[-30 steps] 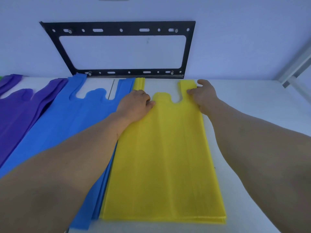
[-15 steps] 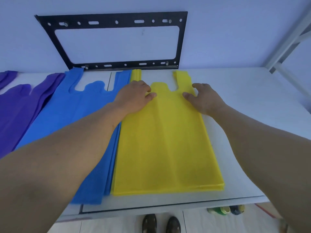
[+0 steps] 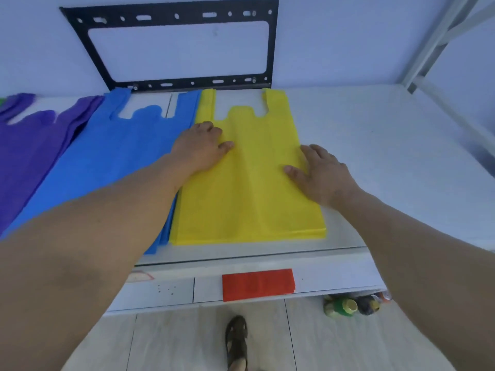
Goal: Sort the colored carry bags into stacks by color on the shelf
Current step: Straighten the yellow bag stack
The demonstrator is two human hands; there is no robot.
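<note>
A stack of yellow carry bags [image 3: 251, 194] lies flat on the white shelf [image 3: 388, 156], handles toward the wall. My left hand [image 3: 199, 148] rests palm down on its left edge, fingers spread. My right hand [image 3: 321, 174] lies flat on its right edge. Neither hand grips a bag. A stack of blue bags [image 3: 107, 162] lies directly to the left, touching the yellow stack. Purple bags [image 3: 29, 151] lie further left. A red bag [image 3: 258, 284] lies on a lower shelf level below the front edge.
A black metal bracket [image 3: 171, 84] is fixed to the wall behind the bags. A shelf upright [image 3: 434, 41] stands at the right. Bottles [image 3: 345, 306] sit on the floor under the shelf. My sandalled foot [image 3: 237, 341] is on the tiled floor.
Both hands have slid toward me along the yellow stack, from its handles down to its middle. The view has tilted down, showing the lower shelf, the red bag and the floor.
</note>
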